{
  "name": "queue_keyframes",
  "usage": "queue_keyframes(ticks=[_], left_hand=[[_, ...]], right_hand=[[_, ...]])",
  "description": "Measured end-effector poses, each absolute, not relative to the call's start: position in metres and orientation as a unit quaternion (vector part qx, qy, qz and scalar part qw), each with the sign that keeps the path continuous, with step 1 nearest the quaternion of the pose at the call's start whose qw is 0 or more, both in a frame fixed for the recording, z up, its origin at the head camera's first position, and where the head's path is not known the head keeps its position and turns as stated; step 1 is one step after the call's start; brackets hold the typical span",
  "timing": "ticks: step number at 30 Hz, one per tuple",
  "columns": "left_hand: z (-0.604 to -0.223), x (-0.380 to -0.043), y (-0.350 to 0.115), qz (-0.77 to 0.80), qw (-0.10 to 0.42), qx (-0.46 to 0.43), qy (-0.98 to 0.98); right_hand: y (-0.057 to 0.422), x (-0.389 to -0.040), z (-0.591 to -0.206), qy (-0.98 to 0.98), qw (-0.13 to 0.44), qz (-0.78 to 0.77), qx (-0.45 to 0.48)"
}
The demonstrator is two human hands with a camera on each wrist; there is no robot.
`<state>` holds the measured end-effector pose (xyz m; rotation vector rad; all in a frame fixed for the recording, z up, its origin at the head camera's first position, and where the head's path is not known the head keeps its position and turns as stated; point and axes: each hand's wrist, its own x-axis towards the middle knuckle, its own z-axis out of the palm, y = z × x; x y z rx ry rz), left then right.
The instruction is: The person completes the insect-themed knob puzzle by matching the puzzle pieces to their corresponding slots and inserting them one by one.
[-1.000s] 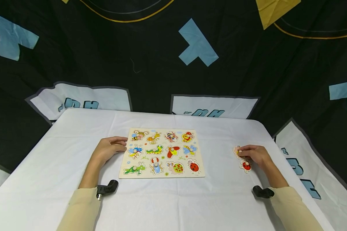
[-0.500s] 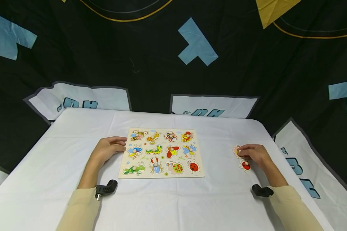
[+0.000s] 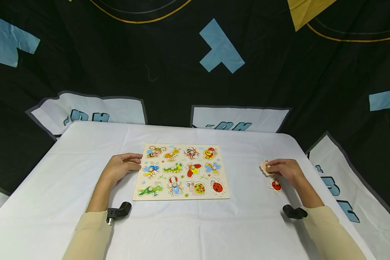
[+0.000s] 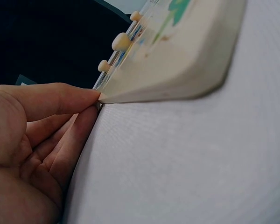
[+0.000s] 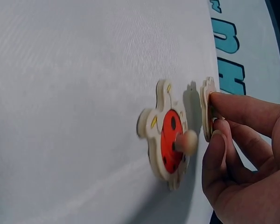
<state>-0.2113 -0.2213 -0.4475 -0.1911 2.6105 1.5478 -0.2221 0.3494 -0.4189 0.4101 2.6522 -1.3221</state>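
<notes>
A wooden knobbed insect puzzle board (image 3: 181, 196) lies flat on the white table. My left hand (image 3: 120, 168) rests beside it, fingers touching its left edge; in the left wrist view those fingertips meet the board's edge (image 4: 177, 91). At the right, my right hand (image 3: 287, 169) pinches a pale puzzle piece (image 3: 264, 168) with a wavy outline. The right wrist view shows this piece (image 5: 206, 109) edge-on and standing off the cloth, its printed face mostly hidden by the fingers. Just nearer to me lies a red ladybug puzzle piece (image 3: 275, 185), knob up.
Between the board and the loose pieces stretches white tablecloth (image 3: 243, 173). Several small round knobs (image 4: 121, 42) stick up from the board. Black cloth (image 3: 169, 72) with blue and white shapes hangs behind the table.
My right hand has lifted slightly and moved a little away from me with the pale puzzle piece, drawing apart from the ladybug piece. The left hand stays at the board's edge.
</notes>
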Motion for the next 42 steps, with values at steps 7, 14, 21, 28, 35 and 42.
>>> queue_keyframes(ticks=[7,14,21,28,35,42], left_hand=[[-0.447,-0.21,-0.222,0.51,0.048,-0.061,0.856],[-0.446,-0.21,-0.222,0.512,0.052,-0.063,0.855],[-0.446,-0.211,-0.221,0.508,0.05,-0.062,0.857],[-0.446,-0.21,-0.221,0.503,0.046,-0.063,0.861],[-0.446,-0.21,-0.221,0.503,0.047,-0.063,0.861],[-0.446,-0.21,-0.221,0.505,0.047,-0.067,0.859]], right_hand=[[0.336,-0.221,-0.416,0.886,0.083,-0.445,0.1],[0.317,-0.224,-0.419,0.892,0.094,-0.433,0.087],[0.298,-0.228,-0.419,0.895,0.115,-0.424,0.078],[0.283,-0.232,-0.42,0.892,0.116,-0.433,0.056],[0.271,-0.235,-0.418,0.89,0.12,-0.439,0.034],[0.259,-0.235,-0.416,0.887,0.123,-0.445,0.026]])
